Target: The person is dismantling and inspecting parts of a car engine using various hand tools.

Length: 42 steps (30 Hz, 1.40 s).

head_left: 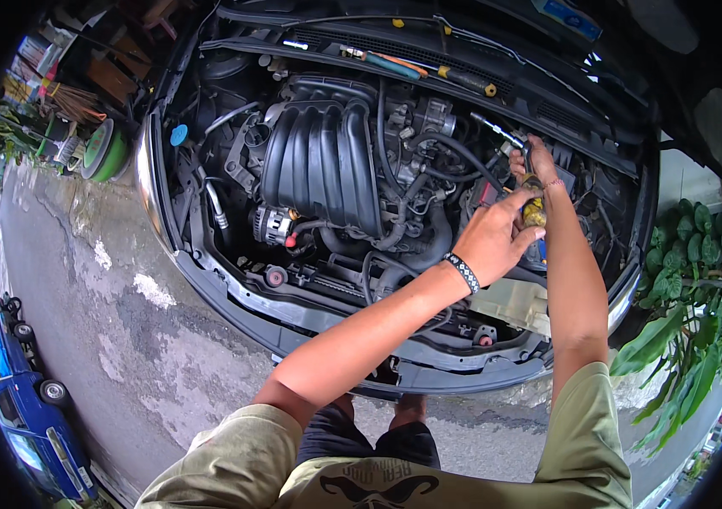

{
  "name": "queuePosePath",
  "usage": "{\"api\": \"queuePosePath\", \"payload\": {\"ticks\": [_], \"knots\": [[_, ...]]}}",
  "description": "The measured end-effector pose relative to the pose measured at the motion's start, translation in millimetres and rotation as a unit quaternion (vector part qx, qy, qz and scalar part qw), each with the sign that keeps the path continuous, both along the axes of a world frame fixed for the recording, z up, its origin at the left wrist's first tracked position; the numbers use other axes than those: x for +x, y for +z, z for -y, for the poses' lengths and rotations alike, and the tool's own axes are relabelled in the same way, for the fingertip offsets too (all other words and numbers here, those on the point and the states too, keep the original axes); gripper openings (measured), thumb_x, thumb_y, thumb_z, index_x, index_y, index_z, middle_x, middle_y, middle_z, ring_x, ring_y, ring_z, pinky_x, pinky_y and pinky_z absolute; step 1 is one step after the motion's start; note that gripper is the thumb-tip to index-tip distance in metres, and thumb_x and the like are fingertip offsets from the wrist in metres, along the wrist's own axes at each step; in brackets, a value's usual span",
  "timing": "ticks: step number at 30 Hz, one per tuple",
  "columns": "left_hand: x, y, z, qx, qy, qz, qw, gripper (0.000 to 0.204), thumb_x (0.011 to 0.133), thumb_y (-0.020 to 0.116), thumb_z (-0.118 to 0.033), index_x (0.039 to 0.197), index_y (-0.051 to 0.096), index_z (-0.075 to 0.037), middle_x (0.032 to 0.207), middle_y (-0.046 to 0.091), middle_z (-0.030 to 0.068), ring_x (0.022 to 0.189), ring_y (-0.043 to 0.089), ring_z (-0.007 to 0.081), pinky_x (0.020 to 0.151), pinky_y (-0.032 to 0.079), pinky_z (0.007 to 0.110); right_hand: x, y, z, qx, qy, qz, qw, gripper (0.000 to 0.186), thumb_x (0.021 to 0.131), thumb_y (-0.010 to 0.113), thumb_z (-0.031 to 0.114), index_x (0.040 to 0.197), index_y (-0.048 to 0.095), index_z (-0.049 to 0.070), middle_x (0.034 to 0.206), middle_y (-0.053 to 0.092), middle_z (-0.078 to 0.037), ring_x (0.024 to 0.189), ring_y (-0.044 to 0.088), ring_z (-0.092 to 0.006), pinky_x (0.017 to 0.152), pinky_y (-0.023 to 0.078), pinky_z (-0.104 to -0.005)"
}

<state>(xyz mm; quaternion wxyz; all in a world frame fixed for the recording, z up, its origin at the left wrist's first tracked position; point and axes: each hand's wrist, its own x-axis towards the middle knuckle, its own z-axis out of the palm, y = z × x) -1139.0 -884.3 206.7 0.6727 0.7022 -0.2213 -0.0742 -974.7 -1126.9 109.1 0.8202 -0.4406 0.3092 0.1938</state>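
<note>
Left hand [497, 243] closed round yellow-and-black rounded handle [535, 214]; right hand [540, 161] curled around silver metal rod [498, 129] — both right of black ribbed plastic engine cover [320, 161]. Loosened grip could drop either beside black rubber hose [463, 151]; stray elbow could dislodge teal-handled tool [392, 65].

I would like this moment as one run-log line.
left hand: holding yellow handle; right hand: holding metal rod; to their left: black ribbed engine cover
</note>
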Motion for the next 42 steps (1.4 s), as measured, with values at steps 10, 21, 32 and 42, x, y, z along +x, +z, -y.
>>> {"api": "queuePosePath", "payload": {"ticks": [10, 21, 32, 42], "knots": [[57, -34, 12, 0.054, 0.129, 0.057, 0.989, 0.041, 0.085, 0.070, -0.009, 0.122, 0.058, 0.002, 0.078, 0.066, 0.0226, 0.066, 0.068, 0.0305, 0.061, 0.052, 0.035, 79, -72, -23, -0.072, -0.023, 0.015, 0.997, 0.041, 0.105, 0.030, 0.023, 0.146, 0.029, 0.017, 0.071, 0.047, -0.010, 0.054, 0.051, -0.0149, 0.046, 0.046, -0.0292], [86, -32, 32, 0.060, 0.143, 0.114, 0.981, 0.052, 0.084, 0.071, -0.007, 0.131, 0.051, 0.000, 0.091, 0.066, 0.0258, 0.080, 0.069, 0.0370, 0.067, 0.054, 0.040, 72, -38, -14, 0.169, -0.008, -0.073, 0.983, 0.024, 0.099, 0.052, 0.028, 0.118, 0.051, 0.015, 0.093, 0.049, -0.015, 0.066, 0.049, -0.0121, 0.052, 0.040, -0.0264], [100, -16, 59, 0.266, 0.142, 0.114, 0.947, 0.062, 0.082, 0.068, -0.030, 0.120, 0.047, 0.014, 0.078, 0.066, 0.0243, 0.067, 0.068, 0.0370, 0.059, 0.055, 0.043, 82, -46, -17, 0.013, 0.099, -0.071, 0.992, 0.040, 0.095, 0.063, 0.043, 0.083, 0.048, 0.008, 0.060, 0.047, 0.001, 0.044, 0.042, -0.0068, 0.039, 0.037, -0.0190], [119, -18, 109, 0.409, 0.157, -0.037, 0.898, 0.036, 0.093, 0.045, -0.022, 0.103, 0.063, 0.008, 0.090, 0.071, 0.0214, 0.083, 0.071, 0.0338, 0.074, 0.057, 0.040, 105, -58, -21, -0.136, 0.071, -0.114, 0.982, 0.042, 0.100, 0.054, 0.038, 0.068, 0.042, 0.013, 0.054, 0.043, 0.001, 0.041, 0.040, -0.0058, 0.036, 0.030, -0.0223]]}}
